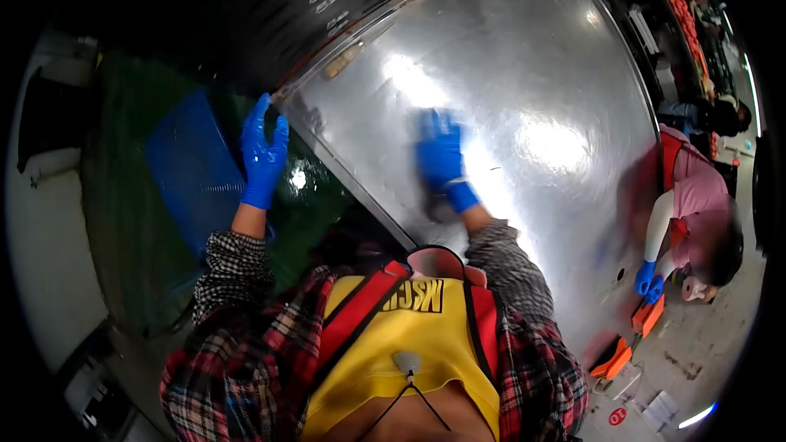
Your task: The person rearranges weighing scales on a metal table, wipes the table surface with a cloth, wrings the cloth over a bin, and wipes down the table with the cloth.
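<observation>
My left hand (pixel 264 151), in a blue glove, is raised beside the left edge of the metal table (pixel 508 41), its thumb and fingers apart and nothing between them. Over the shiny tabletop, near the middle of the view, is my right hand (pixel 442 147), also gloved in blue. Motion blurs its fingers, so their shape is unclear, and no object shows in it. A small brownish piece (pixel 342 60) lies near the table's upper left edge.
A blue container (pixel 192 172) stands on the green floor (pixel 123 229) at left. A co-worker (pixel 700 213) in pink with blue gloves is at the table's right side, near orange-handled items (pixel 648 317). Stocked shelves (pixel 684 33) line the upper right.
</observation>
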{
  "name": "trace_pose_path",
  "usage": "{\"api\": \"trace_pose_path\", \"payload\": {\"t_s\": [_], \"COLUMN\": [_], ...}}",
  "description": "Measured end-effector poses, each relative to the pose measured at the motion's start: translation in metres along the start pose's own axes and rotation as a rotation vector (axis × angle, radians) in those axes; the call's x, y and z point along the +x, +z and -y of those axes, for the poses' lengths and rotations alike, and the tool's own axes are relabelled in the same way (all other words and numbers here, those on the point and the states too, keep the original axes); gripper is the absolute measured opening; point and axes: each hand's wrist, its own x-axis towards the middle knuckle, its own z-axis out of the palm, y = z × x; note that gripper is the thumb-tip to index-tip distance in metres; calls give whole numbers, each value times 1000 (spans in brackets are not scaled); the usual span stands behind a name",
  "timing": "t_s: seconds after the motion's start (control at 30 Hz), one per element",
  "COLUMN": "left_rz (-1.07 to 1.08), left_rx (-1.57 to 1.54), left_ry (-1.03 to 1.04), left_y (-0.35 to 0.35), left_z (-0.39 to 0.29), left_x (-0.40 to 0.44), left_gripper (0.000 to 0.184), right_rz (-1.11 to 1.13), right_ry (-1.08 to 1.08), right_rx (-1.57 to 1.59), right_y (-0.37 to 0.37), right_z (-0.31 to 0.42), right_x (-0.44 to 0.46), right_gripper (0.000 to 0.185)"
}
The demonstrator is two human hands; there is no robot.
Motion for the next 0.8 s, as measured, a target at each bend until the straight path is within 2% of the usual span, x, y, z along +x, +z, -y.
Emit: {"api": "trace_pose_path", "payload": {"t_s": [0.03, 0.07, 0.1, 0.13, 0.23, 0.27, 0.3, 0.33, 0.37, 0.43, 0.5, 0.53, 0.57, 0.6, 0.63, 0.7, 0.77, 0.8], "left_rz": [31, 75, 123, 184, 388, 410, 433, 454, 457, 464, 417, 393, 359, 337, 317, 298, 315, 339], "left_rx": [29, 140, 255, 468, 644, 665, 682, 693, 661, 597, 390, 284, 221, 162, 105, 150, 219, 162], "left_ry": [111, 138, 159, 192, 104, 120, 136, 149, 190, 269, 247, 242, 213, 182, 157, 95, 54, 10], "left_y": [8, 13, 21, 38, 102, 112, 121, 129, 133, 140, 124, 115, 111, 104, 98, 92, 93, 90], "left_z": [-18, -24, -28, -29, -17, -18, -15, -11, -5, 8, -11, -23, -32, -38, -41, -36, -17, 3], "left_x": [0, 9, 17, 35, 75, 82, 91, 98, 104, 109, 107, 106, 105, 101, 95, 81, 73, 66], "left_gripper": [51, 53, 54, 52, 46, 43, 40, 37, 35, 32, 33, 33, 32, 31, 29, 30, 30, 29], "right_rz": [-32, 55, 41, 135, 193, 248, 70, 70, -51, -57, 8, 65, -59, -46, 40, 474, 32, 36], "right_ry": [-235, -292, -371, -296, -248, -165, -25, 171, 289, 677, 984, 840, 471, 231, -3, -240, -545, -446], "right_rx": [220, 541, 359, 476, 248, 184, 195, 324, 8, -121, -159, -143, -123, -83, 122, 800, 439, 388], "right_y": [-21, 3, 49, 59, 71, 44, 56, 40, 55, 29, 6, -12, 21, 22, 19, 69, 120, 114], "right_z": [48, 87, 124, 138, 101, 78, 37, -3, -56, -145, -172, -142, -128, -69, -18, 47, 85, 74], "right_x": [11, 26, 29, 41, 82, 85, 82, 77, 61, 20, 11, 27, 36, 55, 74, 109, 106, 125], "right_gripper": [45, 45, 48, 54, 57, 59, 58, 58, 63, 72, 73, 75, 68, 58, 49, 53, 55, 55]}}
